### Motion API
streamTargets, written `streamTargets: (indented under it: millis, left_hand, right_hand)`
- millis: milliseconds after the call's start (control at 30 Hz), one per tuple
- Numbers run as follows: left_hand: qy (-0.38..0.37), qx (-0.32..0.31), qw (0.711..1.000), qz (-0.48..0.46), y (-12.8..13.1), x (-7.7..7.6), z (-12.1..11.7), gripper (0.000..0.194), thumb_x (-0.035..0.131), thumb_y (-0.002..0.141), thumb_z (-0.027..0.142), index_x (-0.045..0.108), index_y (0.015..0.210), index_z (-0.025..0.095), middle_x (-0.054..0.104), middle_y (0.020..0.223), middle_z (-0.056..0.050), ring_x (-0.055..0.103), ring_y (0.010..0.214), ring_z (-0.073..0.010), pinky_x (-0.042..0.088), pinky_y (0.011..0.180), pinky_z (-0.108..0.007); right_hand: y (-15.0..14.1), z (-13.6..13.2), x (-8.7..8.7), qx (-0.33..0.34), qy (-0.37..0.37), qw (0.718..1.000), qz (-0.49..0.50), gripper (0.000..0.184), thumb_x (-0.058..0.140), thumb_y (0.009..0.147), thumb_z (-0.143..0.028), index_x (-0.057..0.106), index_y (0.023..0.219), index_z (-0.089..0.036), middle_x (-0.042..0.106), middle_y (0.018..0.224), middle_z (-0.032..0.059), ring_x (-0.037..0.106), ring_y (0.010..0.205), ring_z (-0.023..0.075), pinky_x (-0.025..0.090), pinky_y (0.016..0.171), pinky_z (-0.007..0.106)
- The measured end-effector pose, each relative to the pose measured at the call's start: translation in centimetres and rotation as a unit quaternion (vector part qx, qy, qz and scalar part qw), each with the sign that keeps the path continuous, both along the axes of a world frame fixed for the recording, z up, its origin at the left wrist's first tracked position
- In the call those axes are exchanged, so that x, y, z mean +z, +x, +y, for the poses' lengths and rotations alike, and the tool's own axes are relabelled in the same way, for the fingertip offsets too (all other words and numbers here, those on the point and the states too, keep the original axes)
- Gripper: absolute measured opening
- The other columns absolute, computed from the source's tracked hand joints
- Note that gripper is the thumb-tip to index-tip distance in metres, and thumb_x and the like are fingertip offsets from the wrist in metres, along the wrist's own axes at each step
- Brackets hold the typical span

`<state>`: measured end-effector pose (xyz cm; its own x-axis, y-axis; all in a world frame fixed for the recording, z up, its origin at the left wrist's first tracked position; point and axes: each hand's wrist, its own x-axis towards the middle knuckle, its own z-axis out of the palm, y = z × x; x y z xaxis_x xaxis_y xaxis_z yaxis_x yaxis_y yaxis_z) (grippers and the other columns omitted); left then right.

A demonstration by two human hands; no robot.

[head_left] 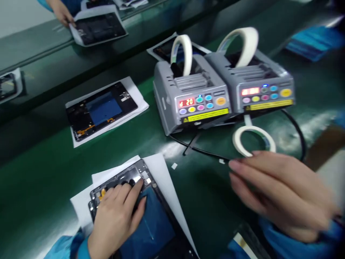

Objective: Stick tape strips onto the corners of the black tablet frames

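My left hand (118,208) lies over an opened tablet body (161,216) with a blue film-covered middle, its fingers spread and resting on the upper inner part. Small white squares show near its index fingertip. Under the tablet are white paper sheets (161,172). Held above the green surface on the right, my right hand (280,190) is blurred, with thumb and fingers pressed together; whatever may be between them is hidden. Just left of its fingertips is a small white piece (221,161). Behind that hand lies a roll of white tape (236,141).
Two grey tape dispensers (168,97) with lit displays stand beyond my hands, white rolls on top. A black cable (205,152) runs in front. Another opened tablet (105,108) lies on paper at left. Across the bench, another person's hand (62,13) touches a tablet (99,28).
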<state>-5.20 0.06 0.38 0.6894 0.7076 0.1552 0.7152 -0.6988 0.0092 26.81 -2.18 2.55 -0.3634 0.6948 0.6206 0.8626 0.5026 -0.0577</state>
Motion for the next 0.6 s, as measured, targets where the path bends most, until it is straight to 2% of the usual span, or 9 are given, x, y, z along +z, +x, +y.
streamTargets:
  millis: [100,200,300,433,533,600]
  left_hand:
    - [0.022,0.002,1.000,-0.005,0.2,0.1,0.3,0.030,0.043,0.094,0.030,0.057,0.114,0.014,0.056,0.075,-0.004,0.053,0.065,-0.0196,0.040,0.061,-0.032]
    - [0.033,0.000,0.999,-0.008,0.5,0.4,0.4,0.028,0.044,0.093,0.030,0.058,0.112,0.014,0.055,0.073,-0.004,0.053,0.062,-0.0191,0.040,0.059,-0.031]
    - [0.043,-0.001,0.999,-0.007,0.5,0.7,0.3,0.028,0.044,0.093,0.029,0.058,0.112,0.013,0.056,0.073,-0.003,0.055,0.063,-0.0193,0.042,0.059,-0.031]
    - [0.041,0.008,0.999,-0.005,0.5,0.5,0.2,0.027,0.044,0.093,0.029,0.058,0.111,0.013,0.059,0.075,-0.004,0.057,0.065,-0.0197,0.043,0.059,-0.031]
    - [0.020,0.037,0.999,0.004,0.8,0.4,-0.4,0.028,0.046,0.093,0.031,0.059,0.112,0.015,0.062,0.080,-0.005,0.059,0.070,-0.0205,0.045,0.062,-0.032]
    - [-0.010,0.056,0.998,0.001,0.7,0.5,-1.2,0.028,0.048,0.092,0.032,0.060,0.112,0.017,0.063,0.083,-0.005,0.060,0.075,-0.0205,0.046,0.065,-0.032]
  right_hand:
    - [3.5,-0.7,-2.2,-0.134,0.031,0.990,-0.020,0.043,0.073,0.073,-0.010,0.059,0.113,-0.017,0.068,0.090,0.0119,0.063,0.080,0.0241,0.051,0.072,0.036]
    - [5.5,-0.1,-3.8,-0.165,0.018,0.986,-0.019,0.035,0.069,0.079,-0.017,0.059,0.114,-0.017,0.068,0.099,0.0128,0.064,0.087,0.0225,0.051,0.076,0.032]
    - [6.2,1.3,-3.8,-0.189,0.021,0.982,-0.024,0.029,0.063,0.084,-0.022,0.061,0.112,-0.013,0.067,0.107,0.0141,0.063,0.094,0.0222,0.049,0.080,0.030]
    - [7.0,3.5,-3.3,-0.173,0.036,0.983,-0.050,0.025,0.059,0.088,-0.025,0.064,0.108,-0.011,0.067,0.110,0.0137,0.063,0.094,0.0192,0.047,0.078,0.027]
    - [7.9,4.3,-3.3,-0.128,0.083,0.987,-0.042,0.015,0.064,0.084,-0.024,0.069,0.092,-0.012,0.071,0.096,0.0116,0.065,0.084,0.0163,0.047,0.070,0.025]
    - [7.8,4.1,-3.4,-0.121,0.097,0.988,0.000,0.013,0.068,0.081,-0.026,0.070,0.081,-0.013,0.071,0.087,0.0119,0.065,0.080,0.0170,0.047,0.067,0.027]
